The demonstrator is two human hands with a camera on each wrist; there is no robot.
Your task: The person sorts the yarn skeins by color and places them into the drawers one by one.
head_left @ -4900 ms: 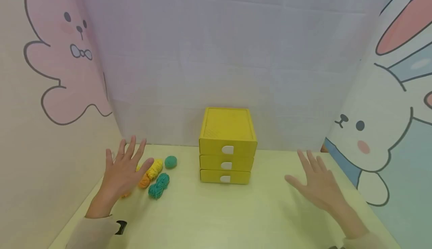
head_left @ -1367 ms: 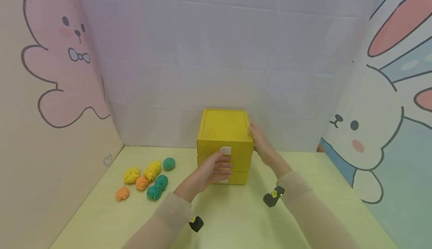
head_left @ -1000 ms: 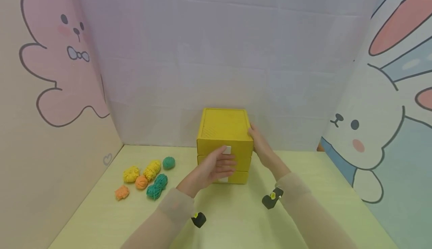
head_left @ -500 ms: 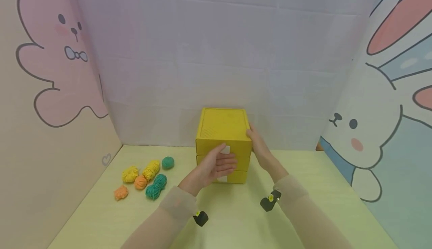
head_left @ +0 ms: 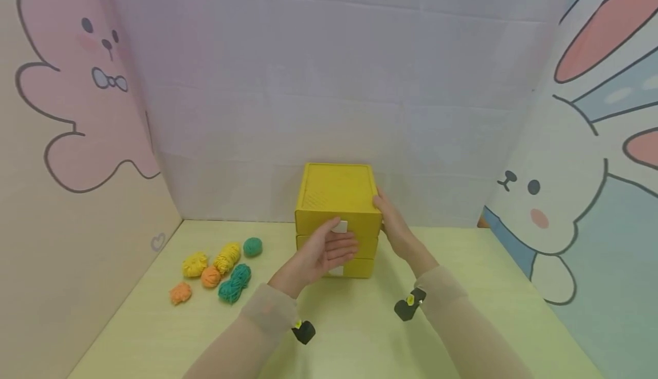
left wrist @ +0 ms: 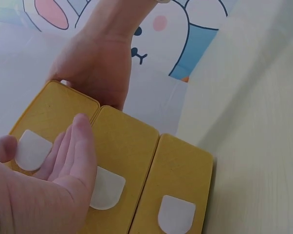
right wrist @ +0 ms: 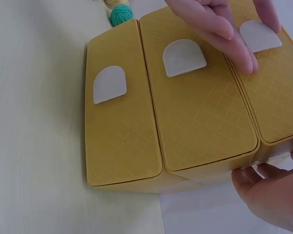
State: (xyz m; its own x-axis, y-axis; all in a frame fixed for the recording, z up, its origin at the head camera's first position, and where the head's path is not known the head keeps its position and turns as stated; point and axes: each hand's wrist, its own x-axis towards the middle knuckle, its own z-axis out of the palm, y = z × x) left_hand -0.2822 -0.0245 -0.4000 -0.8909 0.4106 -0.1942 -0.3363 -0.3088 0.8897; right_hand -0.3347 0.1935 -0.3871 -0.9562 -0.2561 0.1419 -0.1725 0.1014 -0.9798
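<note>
A yellow three-drawer box [head_left: 336, 193] stands at the back middle of the table, all drawers closed. My left hand [head_left: 341, 239] is at its front. The thumb touches the white handle [left wrist: 32, 148] of the top drawer, and the straight fingers [right wrist: 219, 29] lie across the drawer fronts. My right hand [head_left: 385, 213] holds the box's upper right side, thumb at the top edge and fingers [right wrist: 270, 187] curled against the side wall. The back of the right hand [left wrist: 95, 68] shows behind the box in the left wrist view.
Several small yarn bundles lie left of the box: a teal ball [head_left: 252, 246], a yellow skein [head_left: 228, 257], a teal skein [head_left: 233, 283] and orange bits [head_left: 180, 293]. Cartoon-printed walls enclose the pale green table [head_left: 360, 339] on three sides.
Both hands came in from the table's sides to the box. Over the last second they have hardly moved; the left thumb has settled on the top drawer's handle.
</note>
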